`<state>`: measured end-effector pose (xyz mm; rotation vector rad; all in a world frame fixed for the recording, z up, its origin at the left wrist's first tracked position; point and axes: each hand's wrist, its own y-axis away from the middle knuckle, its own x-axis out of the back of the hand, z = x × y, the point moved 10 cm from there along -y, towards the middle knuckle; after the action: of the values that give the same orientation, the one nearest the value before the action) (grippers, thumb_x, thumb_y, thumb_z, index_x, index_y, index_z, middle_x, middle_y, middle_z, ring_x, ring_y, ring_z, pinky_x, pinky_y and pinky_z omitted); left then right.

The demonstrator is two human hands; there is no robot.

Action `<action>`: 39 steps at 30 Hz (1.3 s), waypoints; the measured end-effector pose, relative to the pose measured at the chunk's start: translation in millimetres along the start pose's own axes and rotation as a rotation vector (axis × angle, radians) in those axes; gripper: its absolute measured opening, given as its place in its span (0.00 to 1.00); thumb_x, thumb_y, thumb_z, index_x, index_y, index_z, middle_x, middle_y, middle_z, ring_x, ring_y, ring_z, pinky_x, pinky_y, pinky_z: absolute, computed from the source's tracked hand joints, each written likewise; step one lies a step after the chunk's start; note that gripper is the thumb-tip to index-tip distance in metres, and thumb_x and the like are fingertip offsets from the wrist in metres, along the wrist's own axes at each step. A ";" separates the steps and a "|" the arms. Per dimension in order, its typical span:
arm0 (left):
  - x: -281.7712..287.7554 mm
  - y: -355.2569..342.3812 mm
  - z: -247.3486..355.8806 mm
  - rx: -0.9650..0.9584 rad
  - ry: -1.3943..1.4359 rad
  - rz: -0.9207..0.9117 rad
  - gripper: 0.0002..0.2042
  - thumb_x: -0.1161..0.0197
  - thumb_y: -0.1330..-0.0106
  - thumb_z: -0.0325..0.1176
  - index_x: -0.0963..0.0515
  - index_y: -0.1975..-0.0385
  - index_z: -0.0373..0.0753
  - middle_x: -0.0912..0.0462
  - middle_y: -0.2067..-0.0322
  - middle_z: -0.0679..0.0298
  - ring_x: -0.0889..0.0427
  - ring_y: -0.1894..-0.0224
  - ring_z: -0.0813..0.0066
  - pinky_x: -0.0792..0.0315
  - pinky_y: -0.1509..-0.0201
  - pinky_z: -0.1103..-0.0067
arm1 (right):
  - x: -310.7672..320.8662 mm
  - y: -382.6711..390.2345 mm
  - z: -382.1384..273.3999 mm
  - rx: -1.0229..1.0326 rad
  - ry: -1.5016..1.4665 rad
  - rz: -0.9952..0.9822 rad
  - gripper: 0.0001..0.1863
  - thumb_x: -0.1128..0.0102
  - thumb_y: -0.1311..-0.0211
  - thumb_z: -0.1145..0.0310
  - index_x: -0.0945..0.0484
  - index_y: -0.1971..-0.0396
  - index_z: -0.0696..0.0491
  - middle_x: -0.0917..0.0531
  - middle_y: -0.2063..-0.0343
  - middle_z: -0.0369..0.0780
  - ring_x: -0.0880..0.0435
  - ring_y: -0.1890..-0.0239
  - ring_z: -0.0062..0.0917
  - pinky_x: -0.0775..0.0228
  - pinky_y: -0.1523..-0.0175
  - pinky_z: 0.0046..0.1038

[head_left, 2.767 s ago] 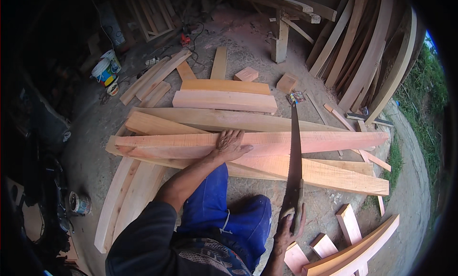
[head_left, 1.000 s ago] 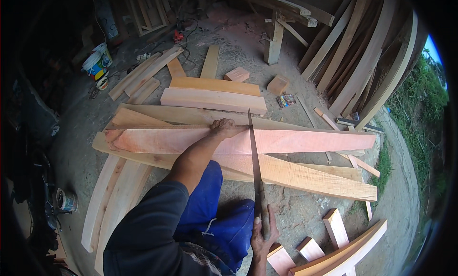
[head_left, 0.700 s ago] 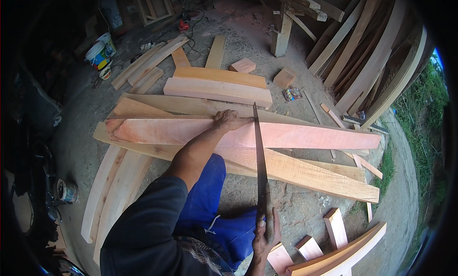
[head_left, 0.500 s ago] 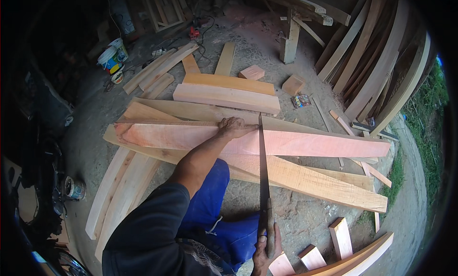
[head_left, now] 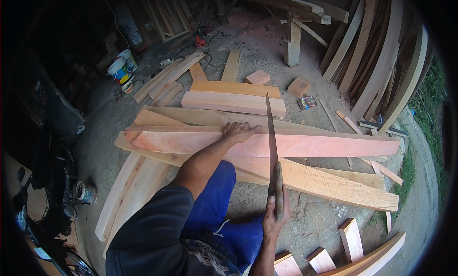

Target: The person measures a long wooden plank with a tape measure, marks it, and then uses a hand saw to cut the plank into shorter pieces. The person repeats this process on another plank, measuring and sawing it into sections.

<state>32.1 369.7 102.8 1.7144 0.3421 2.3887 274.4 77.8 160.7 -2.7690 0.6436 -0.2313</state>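
A long pinkish wooden beam [head_left: 329, 143] lies across other timber in front of me. My left hand [head_left: 238, 131] grips its upper edge near the middle, with the thumb side toward the saw. In my right hand [head_left: 275, 214] is a handsaw [head_left: 273, 142], closed around its wooden handle. The dark blade points away from me and crosses the beam just right of my left hand, its tip beyond the beam's far side. I cannot tell how deep the teeth sit in the wood. Under the beam, a paler plank [head_left: 338, 183] slants toward the near right.
Short cut blocks [head_left: 351, 240] stand at the near right beside a long board [head_left: 372, 257]. More boards [head_left: 234, 100] lie beyond the beam. Planks [head_left: 369, 42] lean at the far right. Paint buckets [head_left: 119, 68] and a motorcycle [head_left: 45, 204] are at the left.
My right hand has pushed the saw forward, so its blade reaches farther past the beam. My left hand keeps its place on the beam. The whole view has shifted slightly.
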 end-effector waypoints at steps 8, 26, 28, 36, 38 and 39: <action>-3.3 -5.2 -13.2 0.013 -0.030 0.023 0.49 0.50 0.39 0.84 0.14 0.44 0.39 0.14 0.42 0.49 0.19 0.34 0.51 0.33 0.29 0.57 | -34.2 -1.0 10.1 -0.071 0.025 -0.134 0.30 0.32 0.26 0.61 0.25 0.32 0.61 0.11 0.51 0.53 0.11 0.49 0.34 0.20 0.43 0.34; -7.2 -7.5 -9.9 -0.130 -0.066 0.038 0.45 0.38 0.43 0.78 0.15 0.44 0.38 0.13 0.45 0.49 0.18 0.37 0.51 0.33 0.29 0.55 | -63.8 -40.9 9.7 -0.044 0.073 -0.119 0.31 0.33 0.24 0.57 0.26 0.30 0.60 0.11 0.51 0.55 0.09 0.53 0.34 0.19 0.48 0.33; -11.4 -2.9 -13.7 -0.290 -0.200 0.109 0.45 0.30 0.47 0.75 0.17 0.43 0.37 0.13 0.44 0.48 0.18 0.36 0.52 0.34 0.28 0.55 | -73.2 -48.5 12.4 -0.020 0.034 -0.118 0.30 0.34 0.24 0.58 0.26 0.31 0.61 0.11 0.50 0.54 0.09 0.52 0.34 0.19 0.47 0.33; -18.9 -40.4 -49.9 -0.088 -0.196 -0.162 0.52 0.17 0.61 0.67 0.20 0.39 0.34 0.14 0.42 0.49 0.17 0.38 0.49 0.24 0.35 0.60 | 44.5 121.8 22.2 -0.191 0.100 -0.155 0.36 0.32 0.27 0.53 0.26 0.34 0.70 0.11 0.52 0.57 0.09 0.52 0.39 0.19 0.44 0.36; -17.5 -32.7 -36.0 -0.090 -0.181 -0.148 0.51 0.17 0.61 0.65 0.20 0.40 0.33 0.14 0.42 0.49 0.17 0.38 0.48 0.24 0.35 0.58 | 62.5 138.2 17.1 -0.264 0.039 -0.126 0.37 0.32 0.28 0.53 0.26 0.34 0.70 0.11 0.52 0.57 0.09 0.52 0.38 0.19 0.44 0.36; -15.0 -24.7 -32.6 -0.078 -0.165 -0.147 0.50 0.16 0.60 0.64 0.20 0.40 0.33 0.14 0.43 0.49 0.17 0.38 0.48 0.25 0.34 0.58 | 55.1 129.6 16.8 -0.224 0.067 -0.125 0.37 0.31 0.28 0.53 0.26 0.34 0.70 0.11 0.52 0.57 0.08 0.52 0.38 0.18 0.44 0.35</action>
<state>6.3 386.5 72.0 1.7708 0.3337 2.1142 274.4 -54.3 109.3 -3.0332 0.5426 -0.2964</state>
